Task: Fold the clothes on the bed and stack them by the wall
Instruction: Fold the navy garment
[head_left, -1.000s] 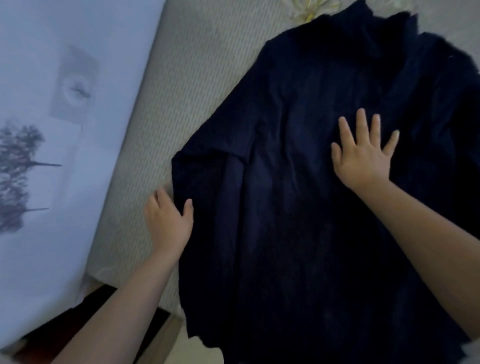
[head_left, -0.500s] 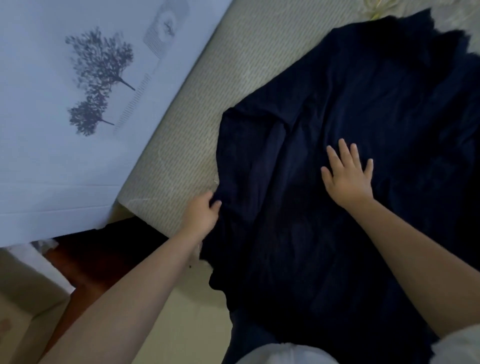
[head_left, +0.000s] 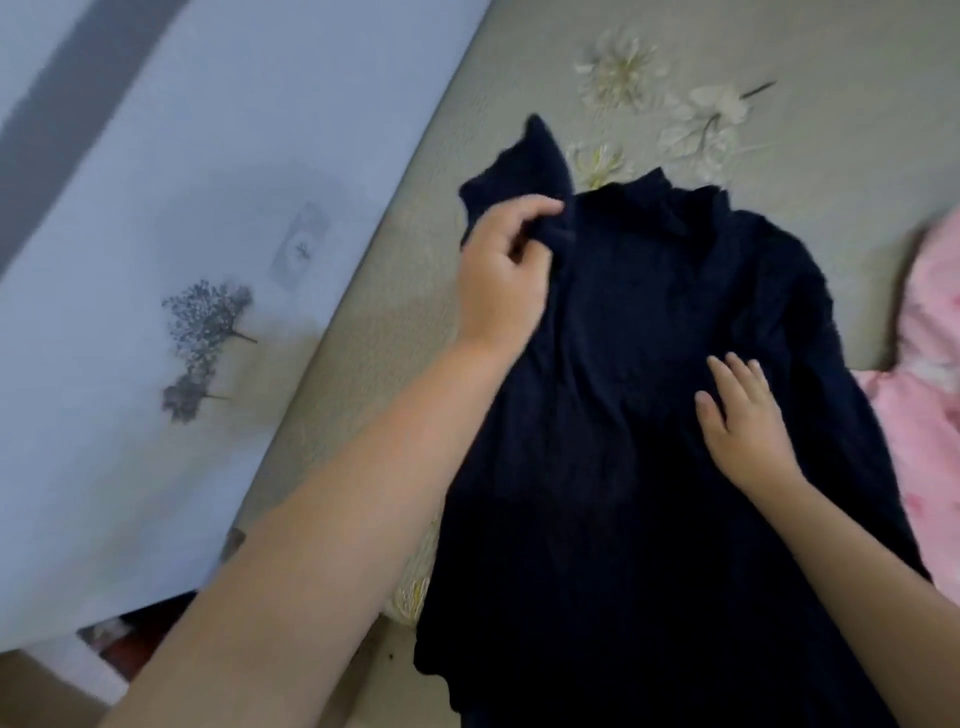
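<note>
I see a dark navy top (head_left: 649, 467) spread over the beige bedspread (head_left: 831, 135), filling the middle of my view from about 12 o'clock, where its high collar lies, down to 6 o'clock, where its hem runs out of frame. My left hand (head_left: 501, 275) sits at roughly 11 o'clock from the garment's centre, fingers curled round a bunched fold of the cloth at the shoulder; a flap of fabric, probably the sleeve, sticks up past the knuckles toward 12 o'clock. My right hand (head_left: 740, 421) lies flat on the chest of the top at about 3 o'clock from centre, fingers straight and slightly spread, pressing the cloth against the bed. The two hands are well apart, with a stretch of dark fabric between them. At 3 o'clock on the frame edge I see a pink garment (head_left: 930, 395) crumpled on the bedspread, touching or just overlapped by the navy top's side; I cannot tell which. Pale flower prints (head_left: 623, 73) show on the bedspread at 12 to 1 o'clock, just above the collar. The pale blue wall (head_left: 182, 208) with its dark tree decals (head_left: 205, 322) takes up the 9 to 11 o'clock side, running along the edge of the bed.
</note>
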